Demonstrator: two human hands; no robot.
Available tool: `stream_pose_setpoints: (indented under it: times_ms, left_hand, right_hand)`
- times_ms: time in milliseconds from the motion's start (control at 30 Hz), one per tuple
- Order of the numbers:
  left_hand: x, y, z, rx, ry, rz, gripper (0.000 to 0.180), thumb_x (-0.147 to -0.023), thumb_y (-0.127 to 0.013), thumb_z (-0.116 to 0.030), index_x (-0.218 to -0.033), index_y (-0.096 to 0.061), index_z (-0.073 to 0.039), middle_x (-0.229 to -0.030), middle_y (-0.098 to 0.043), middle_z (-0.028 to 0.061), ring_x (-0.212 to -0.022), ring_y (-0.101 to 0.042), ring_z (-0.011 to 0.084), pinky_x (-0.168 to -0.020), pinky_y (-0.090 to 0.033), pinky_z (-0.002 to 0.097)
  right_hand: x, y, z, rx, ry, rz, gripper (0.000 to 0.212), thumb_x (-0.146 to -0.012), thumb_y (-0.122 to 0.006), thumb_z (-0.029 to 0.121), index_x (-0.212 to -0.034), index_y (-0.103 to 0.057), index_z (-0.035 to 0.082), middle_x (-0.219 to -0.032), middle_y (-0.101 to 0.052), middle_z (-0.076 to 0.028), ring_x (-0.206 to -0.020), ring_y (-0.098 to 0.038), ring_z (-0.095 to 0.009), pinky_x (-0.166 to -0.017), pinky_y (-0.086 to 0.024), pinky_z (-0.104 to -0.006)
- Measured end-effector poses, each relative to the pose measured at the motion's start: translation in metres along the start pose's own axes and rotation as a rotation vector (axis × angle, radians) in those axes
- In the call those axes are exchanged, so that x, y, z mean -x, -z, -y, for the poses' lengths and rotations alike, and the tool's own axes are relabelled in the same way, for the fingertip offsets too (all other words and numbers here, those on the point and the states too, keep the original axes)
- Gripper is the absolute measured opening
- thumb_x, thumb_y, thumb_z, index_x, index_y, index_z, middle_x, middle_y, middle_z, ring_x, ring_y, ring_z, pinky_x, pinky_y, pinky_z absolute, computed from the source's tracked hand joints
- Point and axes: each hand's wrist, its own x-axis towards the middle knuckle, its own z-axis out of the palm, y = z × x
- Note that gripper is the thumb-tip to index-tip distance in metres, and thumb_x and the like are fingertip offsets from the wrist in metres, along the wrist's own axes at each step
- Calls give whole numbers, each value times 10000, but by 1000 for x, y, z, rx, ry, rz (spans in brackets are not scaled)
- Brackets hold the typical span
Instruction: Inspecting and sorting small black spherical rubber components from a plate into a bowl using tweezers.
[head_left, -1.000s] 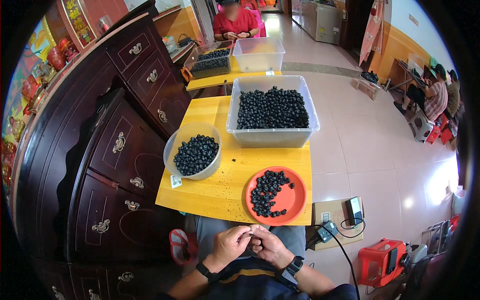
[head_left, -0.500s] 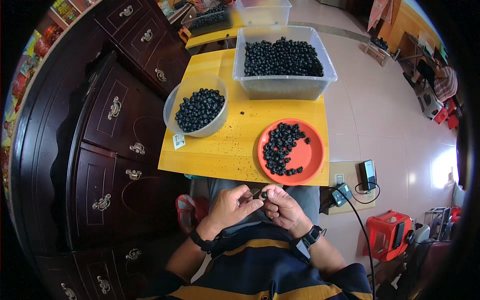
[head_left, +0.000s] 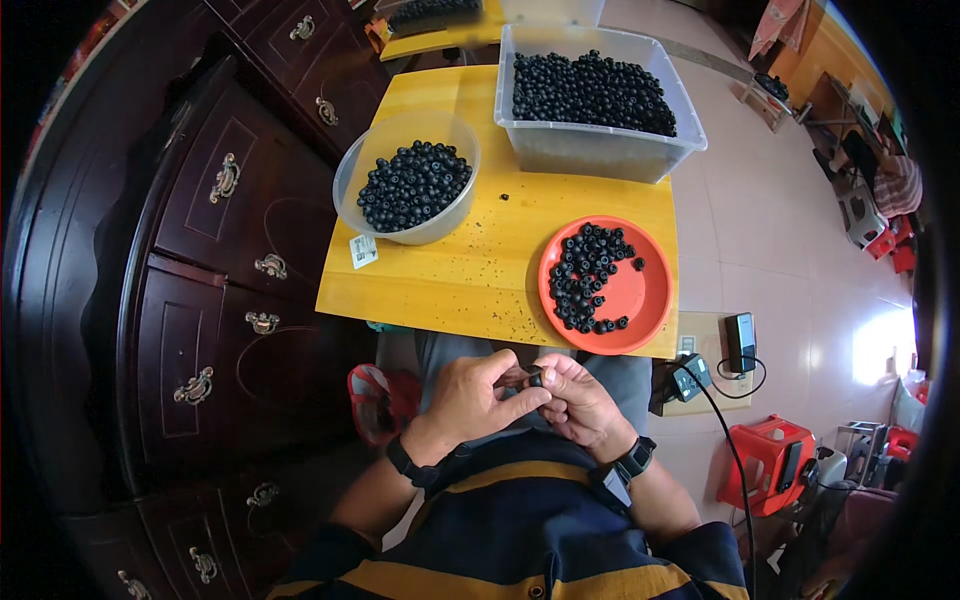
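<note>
Change since half a second ago: the view is shifted, with the far containers more cut off; berries on the red plate (head_left: 652, 295) keep the same arrangement; the held dark berry (head_left: 535, 378) is more covered by fingers.

Hands, two: held low before the lap, just off the near edge of the yellow table (head_left: 420, 290), fingertips meeting. Right hand (head_left: 585, 405): thumb and fingers grasping the dark berry, apparently, as little of it shows. Left hand (head_left: 475, 400): fingers curled, thumb reaching across beside the berry; cannot tell whether it also grips.

Red plate, one: near right of table, berries mostly on its left half. Round tub (head_left: 445, 228), one: left, holding many berries. Rectangular bin (head_left: 590, 145), one: far right, holding a large heap. Loose dark piece (head_left: 504, 197), one: mid-table, between tub and plate. White label (head_left: 363, 251), one: near side of tub.
</note>
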Motion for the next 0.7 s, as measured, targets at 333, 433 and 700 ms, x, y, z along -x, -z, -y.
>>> stream_pose_setpoints:
  times_ms: [333,433,700]
  left_hand:
    - [-4,2,1,-61,18,27,443,-851,-770,-438,-730,-592,-51,-639,-653,103,-570,-664,283,-499,-483,364]
    - [-3,-2,7,-59,-9,14,436,-874,-748,-430,-724,-591,-52,-626,-641,106,-556,-655,288,-492,-477,373]
    - [2,-5,10,42,-3,27,370,-877,-775,-339,-774,-607,-26,-646,-647,135,-551,-659,267,-504,-469,339]
  right_hand:
    - [-4,0,1,38,21,24,134,-985,-658,183,-1092,-644,104,-831,-614,40,-571,-456,-11,-469,-370,-149]
    - [-6,2,-2,22,37,10,128,-984,-659,179,-1085,-648,102,-833,-619,36,-568,-454,-9,-470,-375,-147]
    - [-4,2,-5,-10,37,-6,129,-984,-661,189,-1074,-649,97,-840,-624,30,-569,-453,-7,-473,-373,-146]
